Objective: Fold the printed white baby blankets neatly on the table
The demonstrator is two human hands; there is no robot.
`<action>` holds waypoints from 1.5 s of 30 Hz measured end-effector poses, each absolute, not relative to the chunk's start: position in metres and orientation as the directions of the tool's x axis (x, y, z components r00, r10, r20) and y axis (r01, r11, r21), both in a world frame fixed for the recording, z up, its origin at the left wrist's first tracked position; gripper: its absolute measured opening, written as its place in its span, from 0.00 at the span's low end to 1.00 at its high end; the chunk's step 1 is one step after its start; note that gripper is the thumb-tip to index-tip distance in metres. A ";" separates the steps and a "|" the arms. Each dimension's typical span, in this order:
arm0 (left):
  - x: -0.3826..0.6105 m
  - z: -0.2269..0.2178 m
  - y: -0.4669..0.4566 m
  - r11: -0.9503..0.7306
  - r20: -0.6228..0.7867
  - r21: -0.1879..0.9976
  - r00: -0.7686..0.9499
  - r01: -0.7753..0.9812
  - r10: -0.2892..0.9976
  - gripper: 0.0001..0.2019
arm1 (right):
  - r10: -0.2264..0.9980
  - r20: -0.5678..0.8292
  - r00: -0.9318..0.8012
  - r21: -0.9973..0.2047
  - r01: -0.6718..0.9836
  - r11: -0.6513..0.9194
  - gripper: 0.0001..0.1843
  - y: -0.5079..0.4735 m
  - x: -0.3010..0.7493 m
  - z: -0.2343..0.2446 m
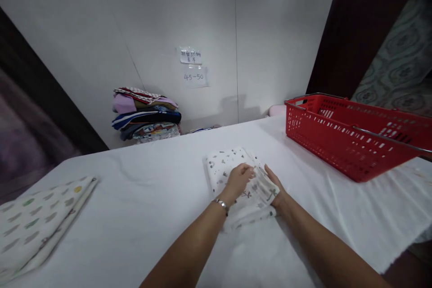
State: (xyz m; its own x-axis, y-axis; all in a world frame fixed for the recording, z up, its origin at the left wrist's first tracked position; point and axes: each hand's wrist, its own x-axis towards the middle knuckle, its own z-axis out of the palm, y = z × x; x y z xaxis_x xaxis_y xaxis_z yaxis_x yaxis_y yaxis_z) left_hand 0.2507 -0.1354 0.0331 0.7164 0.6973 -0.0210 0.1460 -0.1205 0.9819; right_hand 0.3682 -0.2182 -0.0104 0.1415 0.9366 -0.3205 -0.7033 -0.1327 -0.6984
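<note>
A white cloth (pixel 222 162) printed with small grey and brown motifs lies partly folded on the white-covered table, in the middle of the head view. My left hand (pixel 239 179), with a silver watch or bracelet at the wrist, rests over it; its fingers are curled and pinch the fabric near the fold. From the right side, my right hand (pixel 277 189) grips the folded-over layer. Its thumb side shows, while the other fingers are hidden beneath the fabric.
A red plastic basket (pixel 330 141) with metal handles stands at the right. Another folded printed cloth (pixel 43 216) lies at the left edge. Behind the table is a stack of folded fabrics (pixel 146 114), under paper notes (pixel 195 76) on the wall.
</note>
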 end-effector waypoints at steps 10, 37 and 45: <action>0.158 -0.019 -0.114 -0.322 0.128 0.827 0.403 0.460 0.906 0.24 | 0.852 -0.485 0.197 -0.856 -0.306 -0.417 0.25 -0.227 0.400 0.014; 0.183 -0.034 -0.128 -0.225 0.034 0.896 0.444 0.384 0.896 0.29 | 0.878 0.011 0.479 -0.454 0.785 -0.422 0.09 -0.219 0.427 0.025; 0.182 -0.034 -0.131 -0.198 0.038 0.917 0.421 0.345 0.906 0.30 | 0.818 -0.013 0.575 -0.439 0.732 -0.521 0.13 -0.144 0.438 0.015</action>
State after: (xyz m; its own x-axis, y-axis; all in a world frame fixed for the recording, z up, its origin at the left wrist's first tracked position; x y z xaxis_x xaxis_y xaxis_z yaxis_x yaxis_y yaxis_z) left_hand 0.1821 -0.1309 -0.0337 0.4209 0.9063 0.0376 0.3455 -0.1985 0.9172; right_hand 0.4376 -0.1438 0.0150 0.5748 0.8182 -0.0130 0.7318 -0.5210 -0.4394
